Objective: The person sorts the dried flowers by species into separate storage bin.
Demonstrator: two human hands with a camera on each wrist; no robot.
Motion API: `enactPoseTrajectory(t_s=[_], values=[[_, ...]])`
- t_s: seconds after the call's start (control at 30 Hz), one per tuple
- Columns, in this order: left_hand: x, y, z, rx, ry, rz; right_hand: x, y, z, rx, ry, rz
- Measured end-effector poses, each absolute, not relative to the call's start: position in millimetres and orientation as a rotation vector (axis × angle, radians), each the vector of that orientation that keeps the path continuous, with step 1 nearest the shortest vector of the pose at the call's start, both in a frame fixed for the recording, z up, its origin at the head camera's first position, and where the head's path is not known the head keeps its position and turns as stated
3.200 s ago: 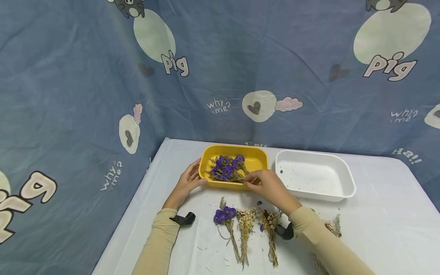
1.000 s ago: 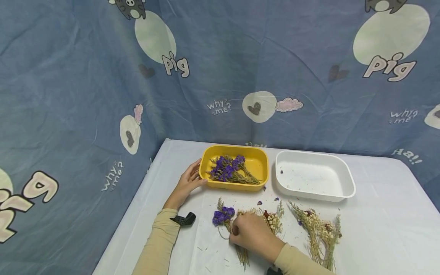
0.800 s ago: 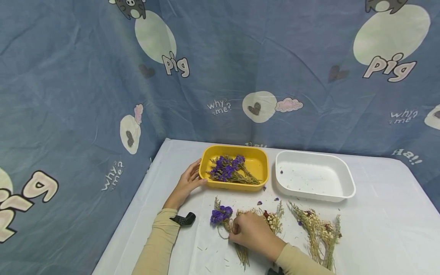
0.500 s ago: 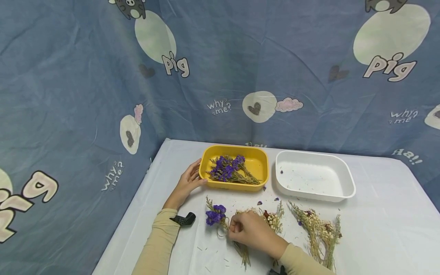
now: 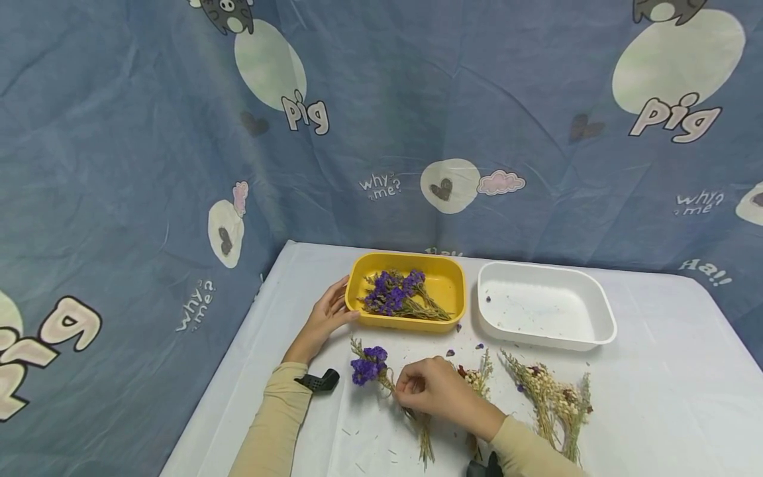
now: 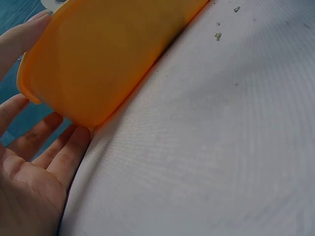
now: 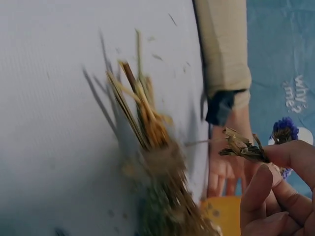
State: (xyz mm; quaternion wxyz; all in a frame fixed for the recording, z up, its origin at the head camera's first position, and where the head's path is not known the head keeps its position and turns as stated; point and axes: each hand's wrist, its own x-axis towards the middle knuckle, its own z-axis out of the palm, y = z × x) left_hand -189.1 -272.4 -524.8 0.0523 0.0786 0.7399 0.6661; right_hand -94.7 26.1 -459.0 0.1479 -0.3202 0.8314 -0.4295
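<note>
My right hand [image 5: 440,394] pinches the stems of a dried purple flower bunch [image 5: 367,364], held above the table with its blooms pointing left. In the right wrist view, the cut stem ends [image 7: 241,147] stick out past thumb and finger, and the purple blooms [image 7: 285,129] show behind. Under that hand lies a pale dried bunch [image 5: 425,440], its head hidden. My left hand [image 5: 322,321] rests its fairly straight fingers and thumb against the left end of a yellow tray [image 5: 405,322]. Several purple bunches [image 5: 390,291] lie inside the tray.
To the right of the yellow tray stands a white tray [image 5: 548,341] with small crumbs in it. A red-and-cream bunch [image 5: 477,381] lies partly behind the right forearm. Further right lie more dried bunches [image 5: 551,397]. Loose petals and stem bits dot the white cloth.
About three seconds ago my right hand was at the yellow tray's near edge. Since then it came down to the purple bunch, which has risen and shifted left. My left hand stayed put.
</note>
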Motion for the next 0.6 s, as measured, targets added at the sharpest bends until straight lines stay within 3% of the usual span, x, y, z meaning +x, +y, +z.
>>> enactPoseTrajectory(t_s=[0.6], values=[[-189.1, -271.8, -524.4, 0.264, 2.247, 2.043, -130.4, 56.8, -438.1, -0.938, 2.616, -1.158]])
